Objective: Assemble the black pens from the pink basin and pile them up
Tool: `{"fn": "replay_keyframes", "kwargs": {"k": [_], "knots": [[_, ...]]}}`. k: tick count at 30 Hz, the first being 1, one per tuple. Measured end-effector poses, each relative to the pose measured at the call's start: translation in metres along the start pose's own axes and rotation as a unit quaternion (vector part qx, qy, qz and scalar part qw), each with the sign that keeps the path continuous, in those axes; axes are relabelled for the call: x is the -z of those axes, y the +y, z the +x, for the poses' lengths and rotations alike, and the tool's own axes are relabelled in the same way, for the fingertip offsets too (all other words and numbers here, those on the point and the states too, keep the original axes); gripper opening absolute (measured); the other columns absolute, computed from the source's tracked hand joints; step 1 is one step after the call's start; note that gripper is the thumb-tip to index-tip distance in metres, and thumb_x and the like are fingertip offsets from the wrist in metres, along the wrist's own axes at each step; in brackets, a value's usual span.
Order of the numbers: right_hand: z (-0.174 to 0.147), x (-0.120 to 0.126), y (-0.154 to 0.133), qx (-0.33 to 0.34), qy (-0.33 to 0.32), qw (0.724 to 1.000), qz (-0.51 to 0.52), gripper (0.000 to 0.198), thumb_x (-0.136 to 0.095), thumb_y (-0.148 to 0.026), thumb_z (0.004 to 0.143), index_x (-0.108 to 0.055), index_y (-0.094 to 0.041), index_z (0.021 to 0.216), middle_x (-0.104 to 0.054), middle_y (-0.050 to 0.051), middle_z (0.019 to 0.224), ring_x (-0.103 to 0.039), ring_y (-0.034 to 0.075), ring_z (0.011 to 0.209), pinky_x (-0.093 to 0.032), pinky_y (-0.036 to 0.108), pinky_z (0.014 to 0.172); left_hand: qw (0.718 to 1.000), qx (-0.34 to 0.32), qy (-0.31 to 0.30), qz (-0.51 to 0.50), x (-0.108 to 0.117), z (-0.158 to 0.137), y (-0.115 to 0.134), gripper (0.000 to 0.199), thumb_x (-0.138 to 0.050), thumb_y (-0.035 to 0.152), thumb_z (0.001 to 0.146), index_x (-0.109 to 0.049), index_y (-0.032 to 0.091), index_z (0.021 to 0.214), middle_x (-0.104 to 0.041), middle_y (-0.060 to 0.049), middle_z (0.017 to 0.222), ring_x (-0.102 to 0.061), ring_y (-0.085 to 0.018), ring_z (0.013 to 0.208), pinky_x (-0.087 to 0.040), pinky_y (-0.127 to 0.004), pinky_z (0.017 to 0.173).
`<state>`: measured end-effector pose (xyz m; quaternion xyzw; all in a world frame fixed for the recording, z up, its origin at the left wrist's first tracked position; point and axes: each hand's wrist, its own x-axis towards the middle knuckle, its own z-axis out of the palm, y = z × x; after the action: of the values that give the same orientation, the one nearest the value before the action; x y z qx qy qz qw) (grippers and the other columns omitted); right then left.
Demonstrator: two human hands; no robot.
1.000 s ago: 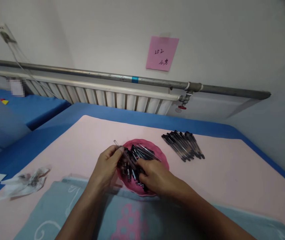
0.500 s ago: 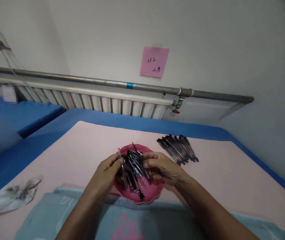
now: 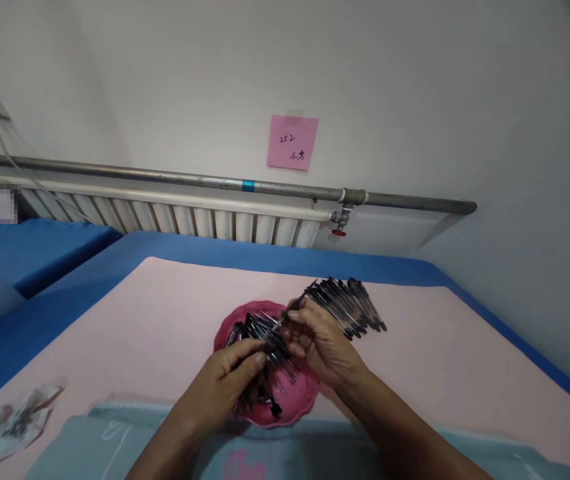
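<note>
Both hands meet over the pink bowl [image 3: 301,399], nearly closed. The left hand [image 3: 235,373] pinches the lower end of a slim pen [image 3: 275,328] between thumb and forefinger; the right hand [image 3: 322,339] pinches its dark upper part, the other fingers curled. That pen slants above the bowl, in which black and clear pen parts [image 3: 259,325] lie jumbled. Beyond the bowl, to its right, pens [image 3: 347,307] lie side by side on a pink sheet [image 3: 415,353]. A blue-green cloth [image 3: 99,437] spreads before the bowl, a crumpled tissue [image 3: 12,427] well to its left. Behind it are a radiator [image 3: 182,220], a pipe [image 3: 165,175] and a pink note [image 3: 292,143].
</note>
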<state>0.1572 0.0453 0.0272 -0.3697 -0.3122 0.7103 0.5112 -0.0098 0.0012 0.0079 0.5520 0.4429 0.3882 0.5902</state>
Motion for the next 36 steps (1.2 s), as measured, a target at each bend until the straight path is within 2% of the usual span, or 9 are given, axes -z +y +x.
{"fn": "replay_keyframes", "kwargs": {"k": [5, 9, 15, 20, 28, 36], "knots": [[-0.0013, -0.0007, 0.0008, 0.002, 0.0, 1.0, 0.004, 0.026, -0.07, -0.018, 0.06, -0.048, -0.02, 0.074, -0.057, -0.006, 0.059, -0.053, 0.007, 0.047, -0.028, 0.012, 0.033, 1.0, 0.004, -0.001, 0.018, 0.0006, -0.0005, -0.0014, 0.034, -0.054, 0.043, 0.083, -0.069, 0.026, 0.109, -0.07, -0.005, 0.095, -0.059, -0.022, 0.086, -0.044, -0.033, 0.079], [-0.0006, 0.0006, 0.0016, 0.009, -0.009, 1.0, 0.0, 0.025, -0.07, -0.018, 0.062, -0.048, -0.019, 0.074, -0.057, -0.006, 0.059, -0.052, 0.007, 0.047, -0.027, 0.012, 0.033, 0.999, -0.001, -0.027, 0.025, 0.0028, -0.0001, -0.0022, 0.034, -0.053, 0.041, 0.085, -0.068, 0.026, 0.111, -0.07, -0.004, 0.101, -0.058, -0.022, 0.095, -0.043, -0.033, 0.086], [-0.0007, 0.0014, 0.0024, 0.013, -0.021, 1.0, -0.005, 0.023, -0.069, -0.017, 0.063, -0.048, -0.019, 0.073, -0.056, -0.006, 0.058, -0.05, 0.006, 0.045, -0.027, 0.012, 0.033, 0.998, -0.006, -0.05, 0.036, 0.0042, 0.0008, -0.0027, 0.034, -0.052, 0.041, 0.085, -0.067, 0.027, 0.113, -0.07, -0.003, 0.1, -0.058, -0.021, 0.093, -0.044, -0.032, 0.085], [-0.0015, 0.0007, 0.0016, 0.011, -0.021, 1.0, -0.008, 0.023, -0.068, -0.018, 0.063, -0.048, -0.019, 0.073, -0.055, -0.007, 0.058, -0.049, 0.006, 0.044, -0.028, 0.012, 0.033, 0.999, -0.009, -0.042, 0.028, 0.004, 0.0003, -0.0024, 0.031, -0.053, 0.04, 0.085, -0.068, 0.03, 0.111, -0.071, -0.003, 0.103, -0.059, -0.022, 0.099, -0.043, -0.034, 0.09], [-0.0012, 0.0005, 0.002, 0.029, -0.019, 0.999, -0.028, 0.021, -0.067, -0.018, 0.063, -0.047, -0.019, 0.072, -0.054, -0.007, 0.055, -0.046, 0.005, 0.041, -0.026, 0.011, 0.032, 0.999, -0.014, -0.034, 0.033, 0.0047, 0.0, -0.0028, 0.032, -0.053, 0.038, 0.085, -0.067, 0.029, 0.113, -0.07, -0.004, 0.108, -0.06, -0.021, 0.098, -0.043, -0.031, 0.088], [0.0003, 0.0027, 0.0002, -0.005, -0.012, 0.998, -0.055, 0.022, -0.066, -0.02, 0.061, -0.047, -0.019, 0.073, -0.052, -0.008, 0.054, -0.044, 0.005, 0.039, -0.024, 0.012, 0.032, 0.998, -0.001, -0.023, 0.051, 0.0037, -0.0016, 0.0051, 0.03, -0.056, 0.035, 0.083, -0.069, 0.028, 0.11, -0.071, -0.003, 0.099, -0.06, -0.02, 0.094, -0.043, -0.031, 0.086]]}}
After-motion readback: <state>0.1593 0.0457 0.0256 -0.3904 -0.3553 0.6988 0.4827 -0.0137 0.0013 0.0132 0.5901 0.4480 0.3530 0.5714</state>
